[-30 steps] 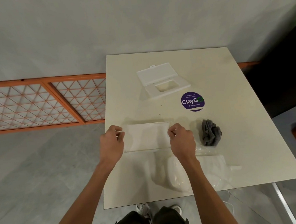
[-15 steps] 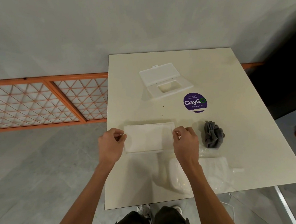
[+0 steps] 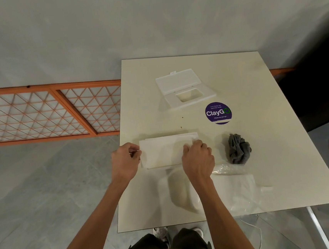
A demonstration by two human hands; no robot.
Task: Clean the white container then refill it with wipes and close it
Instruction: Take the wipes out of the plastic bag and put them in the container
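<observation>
A flat stack of white wipes (image 3: 163, 151) lies on the cream table (image 3: 261, 135) near its left edge. My left hand (image 3: 125, 162) pinches the stack's left end. My right hand (image 3: 198, 157) rests on the right part of the stack, fingers curled over the top sheets. The white container (image 3: 185, 89) sits farther back with its flap lid open and its rectangular opening showing. A crumpled grey cloth (image 3: 238, 149) lies to the right of my right hand.
A purple round ClayGo sticker (image 3: 218, 112) is on the table between the container and the cloth. A clear plastic bag (image 3: 236, 189) lies near the front edge. An orange lattice fence (image 3: 38, 114) stands to the left.
My right hand has slid leftward from the stack's right end onto its top. The stack now shows slightly offset sheets at the back edge. The left hand stays at the left end.
</observation>
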